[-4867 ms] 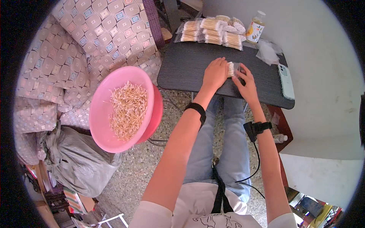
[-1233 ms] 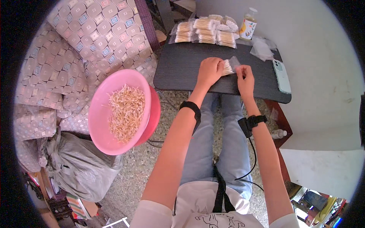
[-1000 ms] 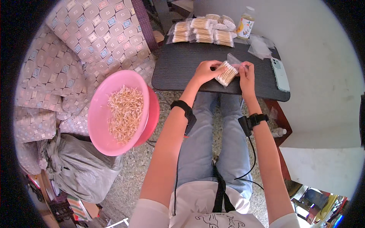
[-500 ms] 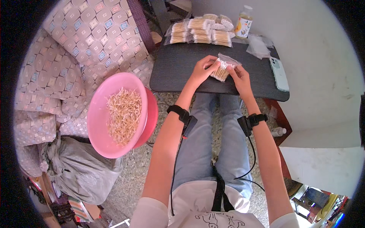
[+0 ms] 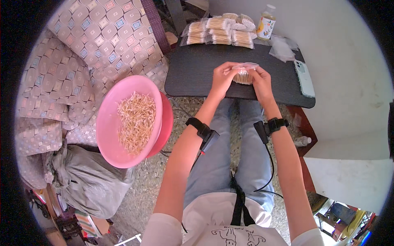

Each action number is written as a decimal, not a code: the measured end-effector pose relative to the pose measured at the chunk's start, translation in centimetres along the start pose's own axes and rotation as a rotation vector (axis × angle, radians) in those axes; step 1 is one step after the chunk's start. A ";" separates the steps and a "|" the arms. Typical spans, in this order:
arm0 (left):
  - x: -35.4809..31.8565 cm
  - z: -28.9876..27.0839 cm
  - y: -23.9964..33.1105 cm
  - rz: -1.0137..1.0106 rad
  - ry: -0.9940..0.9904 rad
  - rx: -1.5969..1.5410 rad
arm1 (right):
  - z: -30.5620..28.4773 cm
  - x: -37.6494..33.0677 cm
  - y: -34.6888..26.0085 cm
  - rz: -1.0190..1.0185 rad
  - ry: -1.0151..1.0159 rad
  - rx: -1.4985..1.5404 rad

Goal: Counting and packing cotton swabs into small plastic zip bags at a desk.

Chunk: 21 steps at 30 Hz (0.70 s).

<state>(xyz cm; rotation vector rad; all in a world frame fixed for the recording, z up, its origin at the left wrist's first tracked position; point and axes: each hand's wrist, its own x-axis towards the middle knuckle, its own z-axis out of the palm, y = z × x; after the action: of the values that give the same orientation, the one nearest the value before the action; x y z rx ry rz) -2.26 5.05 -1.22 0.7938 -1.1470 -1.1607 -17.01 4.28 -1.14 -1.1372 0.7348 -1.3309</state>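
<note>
A clear plastic bag of cotton swabs (image 5: 243, 77) is held up over the near part of the black table (image 5: 193, 74). My left hand (image 5: 223, 77) pinches the bag's top edge on one side, and my right hand (image 5: 261, 78) pinches it on the other. The swabs stand upright inside, white tips just below the bag's mouth. Whether the mouth is sealed cannot be made out. Along the far edge lie several filled bags of cotton swabs (image 5: 219, 30), stacked together.
A pink basin (image 5: 107, 135) of loose swabs stands left of my arm, on a red support. A bottle of yellowish liquid (image 5: 266, 24), flat empty bags (image 5: 282, 50) and a white phone (image 5: 304, 78) line the table's right side, near the wall. A grey sack (image 5: 92, 180) lies lower left.
The bag has turned from tilted to upright, and its top edge is now stretched between both hands. My left fingers have moved up to that edge. The view has shifted slightly.
</note>
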 end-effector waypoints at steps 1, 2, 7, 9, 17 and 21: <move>0.0 0.0 -0.1 0.008 0.008 -0.010 | 0.1 0.0 0.0 -0.012 0.012 -0.002; 0.1 -0.1 -0.3 0.016 0.015 -0.019 | 0.2 0.0 0.0 -0.024 0.025 -0.004; -0.1 0.5 -0.4 -0.045 0.021 -0.019 | -1.1 0.1 -0.1 0.088 -0.036 -0.003; -0.2 0.6 -0.5 -0.064 0.014 0.000 | -0.8 -0.1 -0.5 0.111 -0.045 0.014; 0.0 2.1 -0.8 -0.042 0.060 0.081 | -0.4 -0.1 -0.2 0.080 -0.001 -0.030; 0.0 2.3 -1.2 0.001 0.068 0.064 | -0.5 0.1 -0.2 0.089 -0.002 0.047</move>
<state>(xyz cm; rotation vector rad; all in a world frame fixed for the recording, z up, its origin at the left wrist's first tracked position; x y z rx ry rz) -4.81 4.92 -1.69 0.8748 -1.1326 -1.0924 -17.56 4.14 -1.11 -1.0568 0.7404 -1.2658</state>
